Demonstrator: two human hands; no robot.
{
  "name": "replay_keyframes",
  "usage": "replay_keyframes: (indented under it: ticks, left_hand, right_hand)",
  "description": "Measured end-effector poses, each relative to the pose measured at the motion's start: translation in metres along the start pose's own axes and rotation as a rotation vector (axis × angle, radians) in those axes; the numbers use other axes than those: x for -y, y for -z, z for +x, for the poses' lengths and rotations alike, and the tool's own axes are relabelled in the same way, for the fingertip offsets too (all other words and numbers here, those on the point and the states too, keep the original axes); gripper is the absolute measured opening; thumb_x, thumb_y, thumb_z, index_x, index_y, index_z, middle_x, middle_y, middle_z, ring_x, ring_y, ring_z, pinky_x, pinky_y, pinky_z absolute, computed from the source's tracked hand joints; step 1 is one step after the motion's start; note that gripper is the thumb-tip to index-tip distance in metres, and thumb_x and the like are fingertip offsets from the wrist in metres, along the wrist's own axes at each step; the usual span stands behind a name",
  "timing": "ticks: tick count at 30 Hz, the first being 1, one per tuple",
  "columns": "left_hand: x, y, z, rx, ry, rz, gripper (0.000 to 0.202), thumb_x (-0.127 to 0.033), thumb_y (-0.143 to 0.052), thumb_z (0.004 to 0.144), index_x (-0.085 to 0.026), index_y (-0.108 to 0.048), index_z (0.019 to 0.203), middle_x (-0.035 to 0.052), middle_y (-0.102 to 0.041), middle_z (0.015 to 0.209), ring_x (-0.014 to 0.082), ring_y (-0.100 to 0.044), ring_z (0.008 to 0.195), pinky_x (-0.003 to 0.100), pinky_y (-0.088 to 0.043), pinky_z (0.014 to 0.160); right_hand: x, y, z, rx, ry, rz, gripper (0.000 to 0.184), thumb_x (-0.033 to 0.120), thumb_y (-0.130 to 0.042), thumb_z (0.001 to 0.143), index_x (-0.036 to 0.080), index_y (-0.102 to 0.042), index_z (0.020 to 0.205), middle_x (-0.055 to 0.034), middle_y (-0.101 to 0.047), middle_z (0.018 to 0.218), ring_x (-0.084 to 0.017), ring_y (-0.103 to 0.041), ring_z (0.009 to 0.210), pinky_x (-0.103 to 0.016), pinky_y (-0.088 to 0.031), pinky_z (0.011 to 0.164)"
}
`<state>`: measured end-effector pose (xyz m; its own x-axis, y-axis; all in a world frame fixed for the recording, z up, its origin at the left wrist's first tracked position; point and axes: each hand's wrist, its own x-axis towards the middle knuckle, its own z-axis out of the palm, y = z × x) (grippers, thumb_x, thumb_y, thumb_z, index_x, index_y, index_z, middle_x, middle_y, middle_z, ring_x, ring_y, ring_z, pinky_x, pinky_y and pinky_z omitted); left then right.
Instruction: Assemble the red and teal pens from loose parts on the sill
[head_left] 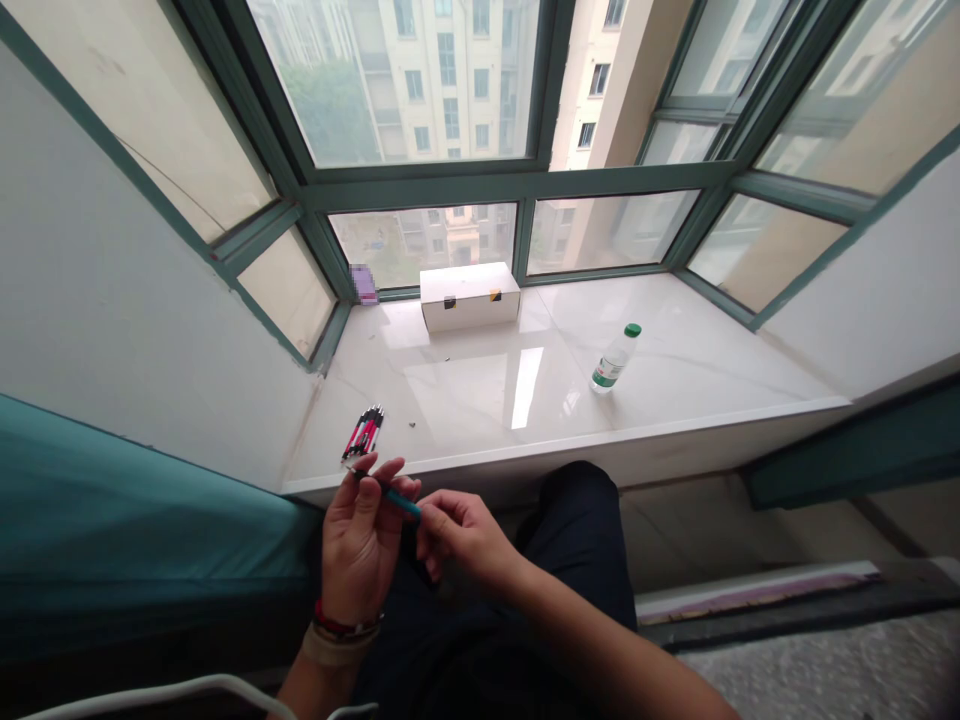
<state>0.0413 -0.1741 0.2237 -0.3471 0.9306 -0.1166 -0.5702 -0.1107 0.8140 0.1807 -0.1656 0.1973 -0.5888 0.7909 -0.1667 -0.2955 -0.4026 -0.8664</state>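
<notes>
My left hand (360,540) and my right hand (461,535) are held together above my lap, just in front of the window sill. Between them runs a slim teal pen (394,497). The fingers of my left hand hold its dark front part, and my right thumb and fingers pinch its teal end. A small bundle of red-and-black pens (364,435) lies on the sill's near edge, just beyond my left hand. A red bracelet (341,625) circles my left wrist.
The white marble window sill (480,400) holds a white cardboard box (469,297) with dark and orange tape, a green-capped plastic water bottle (615,360) lying down, and a blurred purple item (364,285). A teal cushion (112,530) runs along the left.
</notes>
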Motion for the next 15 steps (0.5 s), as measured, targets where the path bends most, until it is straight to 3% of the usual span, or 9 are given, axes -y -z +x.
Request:
replay_keyframes:
  ticks: [2, 4, 9, 13, 15]
  left_hand:
    - [0.0008, 0.0002, 0.0012, -0.041, -0.012, -0.014, 0.03, -0.036, -0.074, 0.081, -0.026, -0.066, 0.108, 0.0018, -0.076, 0.103, 0.0143, -0.073, 0.079, 0.028, -0.062, 0.075]
    - [0.0013, -0.0001, 0.0013, -0.046, 0.0, -0.022, 0.03, -0.036, -0.074, 0.081, -0.027, -0.066, 0.107, 0.0018, -0.076, 0.105, 0.0154, -0.074, 0.083, 0.029, -0.062, 0.077]
    - [0.0009, -0.0016, -0.0007, -0.016, 0.019, -0.021, 0.032, -0.038, -0.075, 0.08, -0.026, -0.065, 0.108, 0.0034, -0.075, 0.106, 0.0184, -0.074, 0.09, 0.033, -0.061, 0.084]
    - [0.0015, -0.0028, -0.001, -0.043, -0.009, -0.01, 0.029, -0.037, -0.074, 0.081, -0.026, -0.066, 0.106, 0.0026, -0.075, 0.106, 0.0191, -0.073, 0.094, 0.035, -0.059, 0.088]
    - [0.0019, -0.0038, -0.0015, -0.041, 0.003, -0.008, 0.03, -0.038, -0.075, 0.08, -0.026, -0.066, 0.107, 0.0028, -0.075, 0.106, 0.0193, -0.073, 0.094, 0.036, -0.059, 0.088]
  right_hand:
    - [-0.0014, -0.0035, -0.0009, -0.162, 0.145, -0.178, 0.04, 0.054, -0.068, 0.083, 0.018, -0.061, 0.097, 0.0012, -0.061, 0.069, -0.01, -0.053, 0.052, -0.021, -0.042, 0.05]
    - [-0.0034, -0.0056, -0.0006, -0.23, 0.19, -0.238, 0.037, 0.053, -0.064, 0.086, 0.018, -0.062, 0.095, 0.0016, -0.06, 0.067, -0.009, -0.051, 0.051, -0.02, -0.038, 0.047]
    - [-0.003, -0.0042, 0.0035, -0.011, -0.027, -0.03, 0.051, 0.064, -0.039, 0.094, 0.017, -0.058, 0.088, 0.005, -0.049, 0.053, -0.006, -0.032, 0.036, -0.021, -0.028, 0.038]
    - [0.0038, -0.0051, -0.0008, -0.227, 0.217, -0.342, 0.04, 0.056, -0.065, 0.084, 0.019, -0.063, 0.098, -0.0009, -0.061, 0.072, -0.011, -0.05, 0.06, -0.022, -0.039, 0.053]
    - [0.0053, -0.0051, -0.0024, -0.234, 0.226, -0.375, 0.037, 0.054, -0.063, 0.085, 0.019, -0.064, 0.095, -0.0006, -0.059, 0.069, -0.011, -0.048, 0.06, -0.022, -0.038, 0.054]
